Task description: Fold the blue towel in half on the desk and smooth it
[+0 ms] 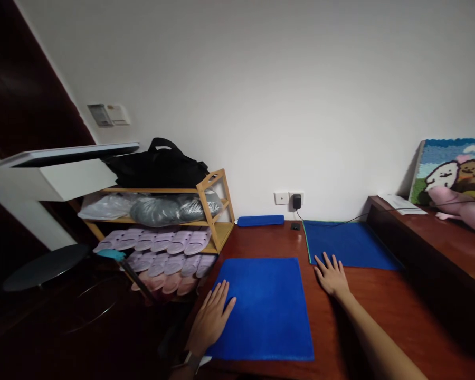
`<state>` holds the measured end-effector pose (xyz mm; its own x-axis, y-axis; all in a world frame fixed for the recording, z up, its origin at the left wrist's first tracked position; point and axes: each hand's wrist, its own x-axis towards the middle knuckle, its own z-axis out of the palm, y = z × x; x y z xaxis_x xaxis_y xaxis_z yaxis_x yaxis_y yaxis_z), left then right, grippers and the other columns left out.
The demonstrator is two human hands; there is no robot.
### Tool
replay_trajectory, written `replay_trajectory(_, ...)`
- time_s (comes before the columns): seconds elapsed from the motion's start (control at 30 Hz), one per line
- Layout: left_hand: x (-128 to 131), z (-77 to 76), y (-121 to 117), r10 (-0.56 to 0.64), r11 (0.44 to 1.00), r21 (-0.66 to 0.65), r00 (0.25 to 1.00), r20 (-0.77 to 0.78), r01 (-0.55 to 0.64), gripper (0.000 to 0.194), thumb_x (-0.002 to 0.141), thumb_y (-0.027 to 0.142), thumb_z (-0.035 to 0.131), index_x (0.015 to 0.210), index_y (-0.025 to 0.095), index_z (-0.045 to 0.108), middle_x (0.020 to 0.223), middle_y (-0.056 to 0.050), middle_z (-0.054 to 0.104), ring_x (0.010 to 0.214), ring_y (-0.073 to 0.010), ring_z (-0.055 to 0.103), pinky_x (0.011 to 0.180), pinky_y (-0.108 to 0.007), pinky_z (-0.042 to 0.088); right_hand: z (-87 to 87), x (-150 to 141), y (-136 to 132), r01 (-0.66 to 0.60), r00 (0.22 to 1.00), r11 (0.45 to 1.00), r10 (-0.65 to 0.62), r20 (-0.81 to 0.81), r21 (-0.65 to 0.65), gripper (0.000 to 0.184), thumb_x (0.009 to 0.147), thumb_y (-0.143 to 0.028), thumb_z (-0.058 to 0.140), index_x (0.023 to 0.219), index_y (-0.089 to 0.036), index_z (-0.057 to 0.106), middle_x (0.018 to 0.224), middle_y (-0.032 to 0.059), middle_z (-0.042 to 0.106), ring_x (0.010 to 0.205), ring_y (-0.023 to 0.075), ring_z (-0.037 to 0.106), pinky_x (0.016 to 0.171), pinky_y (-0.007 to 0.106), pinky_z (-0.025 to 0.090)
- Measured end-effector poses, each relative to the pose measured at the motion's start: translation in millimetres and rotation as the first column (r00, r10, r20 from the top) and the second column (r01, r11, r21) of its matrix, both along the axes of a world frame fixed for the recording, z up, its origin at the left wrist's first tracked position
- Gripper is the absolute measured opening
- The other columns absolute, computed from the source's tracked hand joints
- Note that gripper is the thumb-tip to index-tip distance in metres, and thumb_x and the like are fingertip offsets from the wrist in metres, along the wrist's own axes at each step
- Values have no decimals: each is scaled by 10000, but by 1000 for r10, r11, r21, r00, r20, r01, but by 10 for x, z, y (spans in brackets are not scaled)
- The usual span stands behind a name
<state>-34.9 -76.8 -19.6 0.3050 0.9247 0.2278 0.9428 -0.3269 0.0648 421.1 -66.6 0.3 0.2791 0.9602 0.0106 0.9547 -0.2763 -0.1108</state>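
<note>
The open left hand [210,318] and open right hand [332,275] lie palm-down, apparently steadying blue cloths [266,311].

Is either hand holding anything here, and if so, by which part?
Nothing is held: the left hand lies flat on the near blue cloth, the right hand open, fingers spread.

I am in what looks like a room of a home, where lilac and pink slippers [178,241] fill a wooden rack [206,211] by a white wall [237,105], and a pink toy [467,211] sits near a fluffy cartoon picture [455,169].
</note>
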Motion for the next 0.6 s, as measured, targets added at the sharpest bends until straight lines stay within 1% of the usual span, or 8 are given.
replay_trajectory(0.07, -10, -2, 14, -5, 1000, -4, 1000, 4, 5, 659, 1041, 563, 285, 1603, 220, 304, 1644, -44, 338, 1513, -237, 322, 1249, -466, 260, -33, 8, 8, -19, 1000, 999, 18, -14, -30, 600, 1029, -570, 257, 1599, -384, 236, 1703, -8, 186, 1561, 322, 101, 1247, 472, 49)
replay_trajectory(0.17, -40, -22, 38, -11, 1000, -20, 1000, 11, 11, 645, 1041, 550, 296, 1606, 239, 296, 1645, -41, 333, 1509, -247, 330, 1245, -480, 265, -47, -59, -101, -22, 999, 999, 21, -33, -46, 633, 1015, -615, 249, 1603, -383, 213, 1706, -1, 169, 1561, 335, 87, 1247, 480, 55)
replay_trajectory(0.27, -118, -54, 61, -17, 999, -46, 1000, 4, 17, 646, 1040, 542, 287, 1606, 231, 291, 1648, -45, 320, 1518, -249, 308, 1245, -482, 257, -41, -190, -318, -42, 998, 998, 40, -44, -43, 657, 998, -652, 249, 1600, -391, 212, 1707, -2, 151, 1562, 336, 75, 1248, 492, 49)
replay_trajectory(0.37, -252, -58, 79, -9, 996, -83, 1000, -17, 8, 665, 1031, 547, 287, 1604, 210, 293, 1654, -50, 295, 1530, -240, 273, 1249, -474, 246, -50, -423, -564, -51, 997, 998, 50, -54, -20, 684, 980, -680, 260, 1597, -387, 218, 1705, 14, 149, 1560, 352, 82, 1244, 532, 42)
replay_trajectory(0.43, -353, -19, 71, -2, 994, -107, 1000, -22, -1, 674, 1026, 554, 291, 1598, 199, 309, 1654, -55, 292, 1530, -233, 269, 1251, -463, 248, -49, -617, -697, -52, 996, 999, 52, -67, -5, 705, 972, -693, 272, 1597, -369, 231, 1701, 37, 159, 1556, 369, 91, 1238, 556, 47)
replay_trajectory(0.5, -447, 60, 15, -4, 994, -113, 1000, -12, 3, 666, 1026, 549, 297, 1589, 196, 336, 1646, -63, 317, 1522, -234, 290, 1247, -463, 264, -15, -796, -792, -48, 996, 999, 49, -79, 6, 700, 978, -673, 293, 1596, -347, 250, 1696, 58, 175, 1550, 384, 106, 1234, 571, 60)
replay_trajectory(0.6, -587, 194, -211, -57, 998, -39, 998, 40, 58, 616, 1038, 521, 319, 1580, 232, 361, 1634, -56, 360, 1505, -238, 336, 1238, -474, 292, 112, -971, -916, -37, 993, 999, 39, -111, 21, 654, 994, -594, 338, 1588, -324, 299, 1686, 70, 213, 1543, 388, 145, 1228, 597, 97)
